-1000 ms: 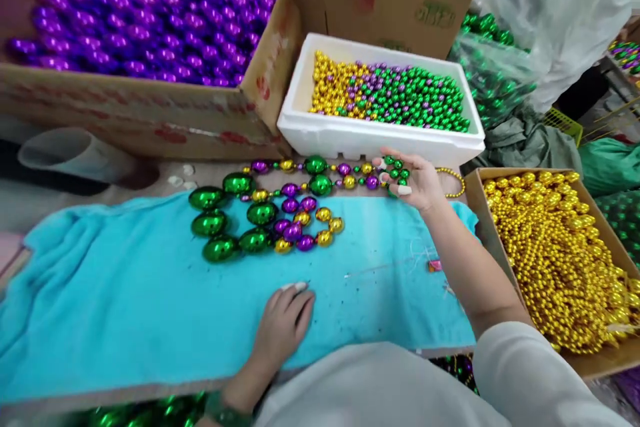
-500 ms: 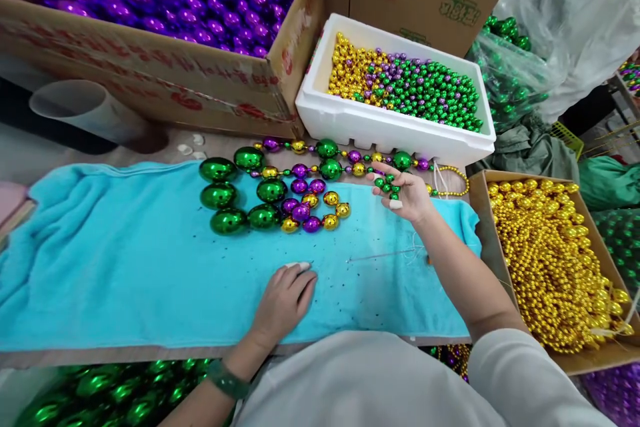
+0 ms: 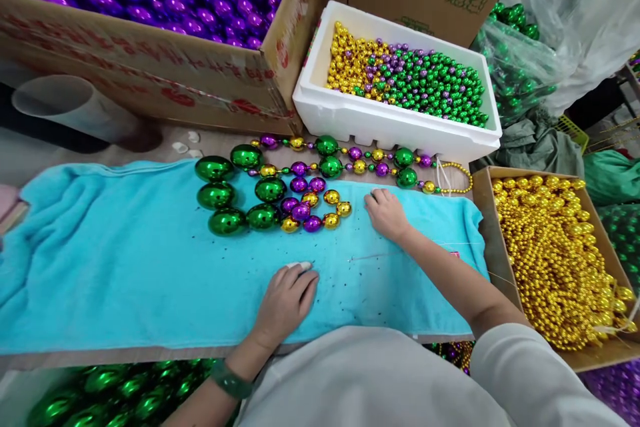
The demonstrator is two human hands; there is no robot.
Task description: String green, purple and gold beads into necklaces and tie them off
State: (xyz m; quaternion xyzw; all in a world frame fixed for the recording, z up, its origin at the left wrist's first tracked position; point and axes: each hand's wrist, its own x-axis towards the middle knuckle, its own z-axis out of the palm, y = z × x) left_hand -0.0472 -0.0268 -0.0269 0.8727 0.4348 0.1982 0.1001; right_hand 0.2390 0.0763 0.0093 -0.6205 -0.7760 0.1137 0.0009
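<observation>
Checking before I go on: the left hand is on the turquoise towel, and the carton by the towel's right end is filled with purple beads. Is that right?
Not quite: the carton by the towel's right end is filled with gold beads, as the head view shows. The left hand is on the turquoise towel, as you say.

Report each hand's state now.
Left hand: partly open, palm down on the towel; nothing held shows.
Right hand: curled, palm down; cannot tell whether it holds anything.

Glossy green, purple and gold bead necklace (image 3: 331,167) in loops, partly on turquoise towel (image 3: 150,273)
</observation>
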